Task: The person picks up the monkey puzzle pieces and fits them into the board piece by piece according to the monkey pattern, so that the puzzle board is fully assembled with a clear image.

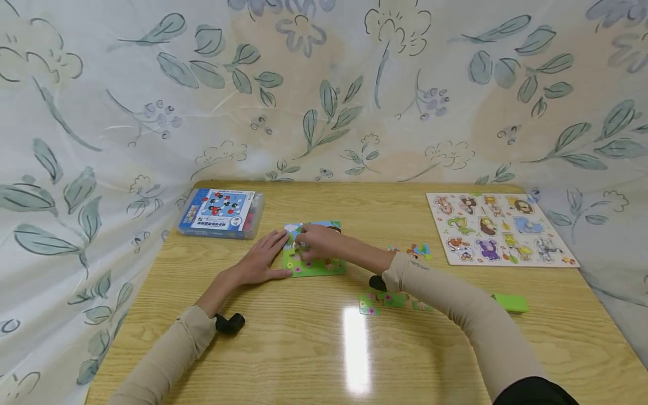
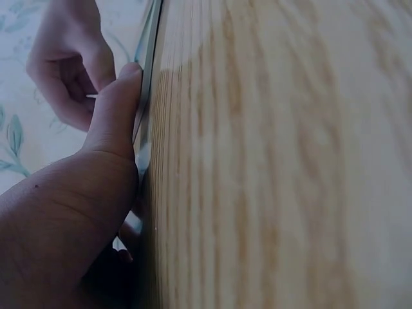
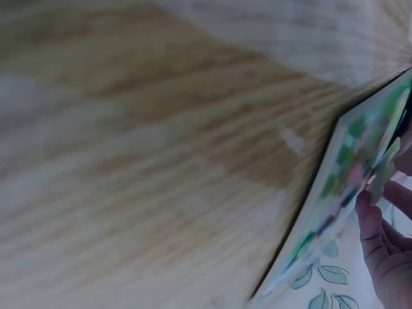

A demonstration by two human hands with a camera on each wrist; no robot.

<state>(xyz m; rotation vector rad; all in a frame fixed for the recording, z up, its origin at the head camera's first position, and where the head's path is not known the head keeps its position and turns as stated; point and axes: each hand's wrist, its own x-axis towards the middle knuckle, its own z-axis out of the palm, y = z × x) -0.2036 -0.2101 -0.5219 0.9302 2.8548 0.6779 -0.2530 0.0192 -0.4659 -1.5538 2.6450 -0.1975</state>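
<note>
A green picture puzzle (image 1: 316,270) with flowers printed on it lies flat on the table in front of me. My left hand (image 1: 260,261) rests at its left edge, fingers extended; in the left wrist view the thumb (image 2: 116,112) lies along the puzzle's edge. Over the puzzle's middle is my right hand (image 1: 321,242). The right wrist view shows it pinching a small thin puzzle piece (image 3: 385,172) between thumb and fingers, close above the picture (image 3: 344,177). In the head view that piece is mostly hidden by the fingers.
Loose puzzle pieces (image 1: 369,304) lie under and beside my right forearm, with more pieces (image 1: 421,251) behind it. A clear-sided box with a blue molecule label (image 1: 217,212) stands back left. An animal puzzle board (image 1: 501,230) lies back right, and a green block (image 1: 512,302) nearer.
</note>
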